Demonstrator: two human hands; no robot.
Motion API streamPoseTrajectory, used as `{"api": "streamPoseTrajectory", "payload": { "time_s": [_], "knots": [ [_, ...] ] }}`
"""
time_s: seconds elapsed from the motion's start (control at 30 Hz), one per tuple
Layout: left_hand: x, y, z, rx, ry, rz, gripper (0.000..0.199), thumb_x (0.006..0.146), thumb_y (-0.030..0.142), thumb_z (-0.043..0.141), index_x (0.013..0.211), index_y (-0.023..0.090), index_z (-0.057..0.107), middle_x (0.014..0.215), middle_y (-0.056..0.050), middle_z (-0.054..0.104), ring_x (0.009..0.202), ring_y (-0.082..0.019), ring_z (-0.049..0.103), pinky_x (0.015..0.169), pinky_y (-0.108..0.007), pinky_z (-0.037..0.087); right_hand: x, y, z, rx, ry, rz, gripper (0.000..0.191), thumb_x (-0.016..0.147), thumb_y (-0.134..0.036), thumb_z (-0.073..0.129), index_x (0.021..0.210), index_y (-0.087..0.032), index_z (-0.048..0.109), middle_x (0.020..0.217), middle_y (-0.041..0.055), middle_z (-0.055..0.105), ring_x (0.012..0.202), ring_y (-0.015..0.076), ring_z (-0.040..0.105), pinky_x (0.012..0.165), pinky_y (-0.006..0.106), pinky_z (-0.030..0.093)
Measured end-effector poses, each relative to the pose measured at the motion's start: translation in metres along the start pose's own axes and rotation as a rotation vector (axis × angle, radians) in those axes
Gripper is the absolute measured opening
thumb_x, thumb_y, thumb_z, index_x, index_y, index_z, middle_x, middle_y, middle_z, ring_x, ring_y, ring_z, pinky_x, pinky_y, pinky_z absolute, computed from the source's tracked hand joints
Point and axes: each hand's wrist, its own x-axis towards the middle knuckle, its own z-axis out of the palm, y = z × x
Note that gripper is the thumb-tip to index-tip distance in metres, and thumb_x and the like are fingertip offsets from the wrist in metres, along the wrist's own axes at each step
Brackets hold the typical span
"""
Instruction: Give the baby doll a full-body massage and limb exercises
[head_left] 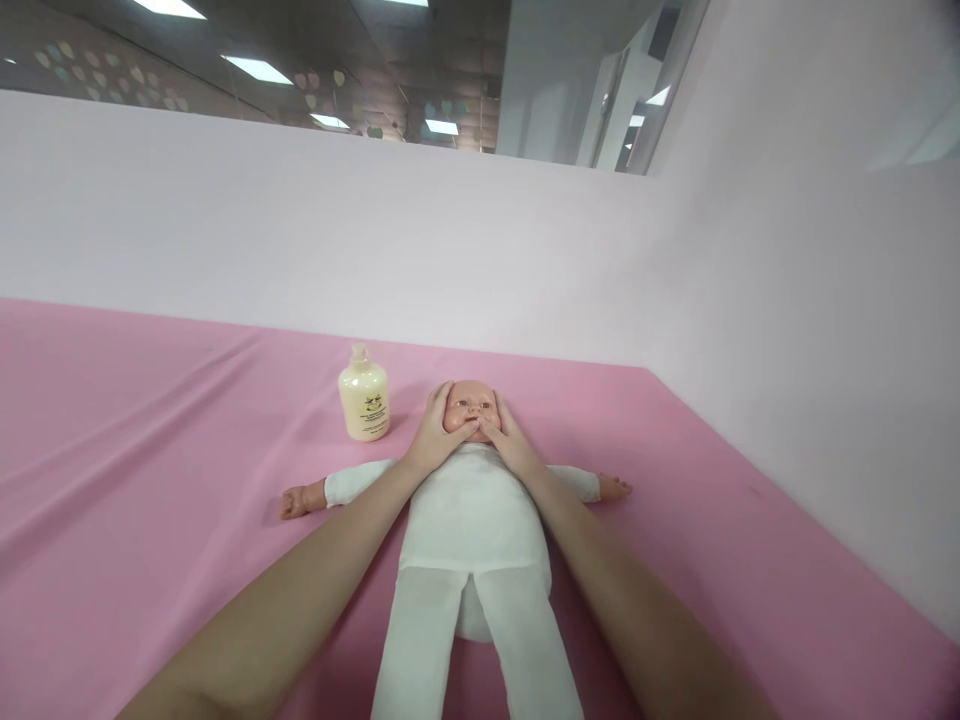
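A baby doll [474, 510] with a white cloth body lies on its back, its arms spread out to the sides. Both my hands cup its head. My left hand [435, 428] lies along the left side of the head, its thumb resting on the chin just below the mouth. On the opposite cheek is my right hand [513, 436], with its thumb also by the mouth. The fingers of both hands curve round the sides of the head and are partly hidden.
A pale yellow pump bottle [364, 400] stands upright left of the doll's head. Under everything is a pink sheet [187, 420], creased at the left. White walls [337, 230] rise behind and at the right, with a window [300, 70] above.
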Motion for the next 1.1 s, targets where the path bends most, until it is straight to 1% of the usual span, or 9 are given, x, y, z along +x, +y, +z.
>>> {"api": "streamPoseTrajectory", "payload": {
  "time_s": [0.23, 0.53, 0.67, 0.8, 0.97, 1.1],
  "knots": [
    [-0.0006, -0.0005, -0.0008, -0.010, 0.001, -0.005, 0.084, 0.082, 0.049, 0.072, 0.153, 0.022, 0.036, 0.157, -0.015, 0.036, 0.149, -0.032, 0.034, 0.125, -0.049, 0.024, 0.0018, 0.0038, -0.0018, 0.015, -0.003, 0.013, 0.097, 0.086, -0.062, 0.065, 0.163, -0.030, 0.016, 0.170, 0.0019, 0.021, 0.157, 0.0221, 0.022, 0.129, 0.044, 0.016],
    [-0.0001, -0.0036, -0.0011, -0.012, -0.004, 0.011, 0.082, 0.084, 0.045, 0.071, 0.153, 0.020, 0.035, 0.158, -0.016, 0.035, 0.149, -0.031, 0.033, 0.126, -0.049, 0.023, -0.0006, -0.0006, -0.0040, 0.019, -0.033, 0.065, 0.100, 0.085, -0.056, 0.068, 0.163, -0.028, 0.012, 0.170, 0.0017, 0.019, 0.157, 0.0225, 0.020, 0.129, 0.045, 0.015],
    [-0.0002, -0.0034, -0.0009, -0.015, 0.002, 0.008, 0.082, 0.083, 0.045, 0.071, 0.153, 0.021, 0.035, 0.157, -0.016, 0.036, 0.149, -0.031, 0.034, 0.126, -0.050, 0.024, -0.0018, -0.0034, -0.0041, 0.039, -0.034, 0.057, 0.100, 0.084, -0.054, 0.069, 0.163, -0.029, 0.012, 0.170, 0.0014, 0.019, 0.157, 0.0234, 0.020, 0.129, 0.045, 0.016],
    [-0.0003, -0.0039, -0.0011, -0.021, -0.004, 0.008, 0.082, 0.084, 0.046, 0.070, 0.153, 0.021, 0.035, 0.158, -0.015, 0.035, 0.150, -0.031, 0.033, 0.126, -0.050, 0.023, -0.0018, -0.0040, -0.0040, 0.034, -0.040, 0.059, 0.101, 0.085, -0.053, 0.067, 0.164, -0.027, 0.010, 0.171, 0.0024, 0.017, 0.158, 0.0225, 0.018, 0.129, 0.043, 0.015],
    [0.0002, -0.0054, -0.0012, -0.014, -0.008, 0.010, 0.083, 0.083, 0.046, 0.071, 0.154, 0.020, 0.035, 0.158, -0.016, 0.035, 0.150, -0.031, 0.032, 0.126, -0.050, 0.023, -0.0013, -0.0025, -0.0038, 0.022, -0.049, 0.068, 0.104, 0.084, -0.051, 0.068, 0.164, -0.025, 0.008, 0.170, 0.0040, 0.019, 0.157, 0.0232, 0.022, 0.129, 0.042, 0.016],
    [0.0002, -0.0056, -0.0011, -0.019, -0.011, 0.015, 0.083, 0.084, 0.045, 0.070, 0.154, 0.019, 0.034, 0.159, -0.016, 0.035, 0.150, -0.031, 0.032, 0.126, -0.049, 0.022, -0.0007, -0.0008, -0.0037, 0.029, -0.043, 0.059, 0.103, 0.084, -0.052, 0.069, 0.164, -0.028, 0.009, 0.170, 0.0021, 0.019, 0.157, 0.0232, 0.022, 0.129, 0.043, 0.016]
  ]
}}
